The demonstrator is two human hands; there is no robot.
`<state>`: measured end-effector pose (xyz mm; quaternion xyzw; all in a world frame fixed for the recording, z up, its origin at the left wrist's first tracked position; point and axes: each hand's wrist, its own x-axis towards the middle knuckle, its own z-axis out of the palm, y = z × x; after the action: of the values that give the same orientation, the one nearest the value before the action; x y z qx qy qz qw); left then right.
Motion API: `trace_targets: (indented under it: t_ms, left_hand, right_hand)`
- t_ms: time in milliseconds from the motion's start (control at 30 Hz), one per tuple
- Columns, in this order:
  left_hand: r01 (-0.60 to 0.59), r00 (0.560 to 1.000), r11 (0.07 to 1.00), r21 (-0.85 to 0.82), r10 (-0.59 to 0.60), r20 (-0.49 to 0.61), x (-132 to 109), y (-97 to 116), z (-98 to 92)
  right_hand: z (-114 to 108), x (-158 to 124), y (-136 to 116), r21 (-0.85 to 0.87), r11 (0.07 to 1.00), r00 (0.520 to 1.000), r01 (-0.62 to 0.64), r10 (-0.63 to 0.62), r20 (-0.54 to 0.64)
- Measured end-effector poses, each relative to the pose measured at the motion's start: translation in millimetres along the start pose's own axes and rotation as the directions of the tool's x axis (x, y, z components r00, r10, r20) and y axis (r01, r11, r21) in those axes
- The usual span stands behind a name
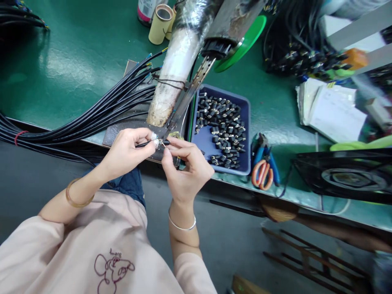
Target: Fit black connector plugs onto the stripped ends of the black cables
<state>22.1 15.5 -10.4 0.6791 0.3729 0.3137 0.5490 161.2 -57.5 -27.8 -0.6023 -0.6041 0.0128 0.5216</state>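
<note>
My left hand (131, 149) is closed in a pinch on the end of a black cable (141, 144), with white coverings on its fingertips. My right hand (186, 167) meets it from the other side. Its thumb and index finger are closed around a small black connector (166, 143), partly hidden by the fingers. A thin wire shows between the two hands. Just above them, a soldering iron (202, 75) with a perforated metal barrel points down, its tip close to my fingertips. A pipe wrapped in clear film (174, 69) ends beside the iron.
A blue-grey tray (248, 134) of black connectors stands right of my hands. Beyond it lie pliers (262, 173) and a black fan (349, 175). Bundled black cables (76, 124) run along the left bench edge. A green solder spool (245, 47) hangs behind the iron.
</note>
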Motion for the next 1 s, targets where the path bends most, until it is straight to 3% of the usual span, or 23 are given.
trace_targets:
  t_ms: [367,700,1000]
  left_hand:
    - [-0.015,1.000,0.999,-0.048,0.016,0.009,3,8,-1.9]
    - [0.001,1.000,0.995,-0.101,0.001,0.029,3,9,-2.4]
    - [0.005,0.999,0.999,-0.052,-0.003,0.033,3,7,-2.1]
  right_hand:
    - [-1,5,-5,-0.012,1.000,1.000,0.012,-0.012,-0.016]
    - [-1,8,-8,-0.111,0.989,0.994,0.102,-0.106,-0.029]
    - [-3,4,-11,-0.096,0.992,0.997,0.076,-0.078,-0.020]
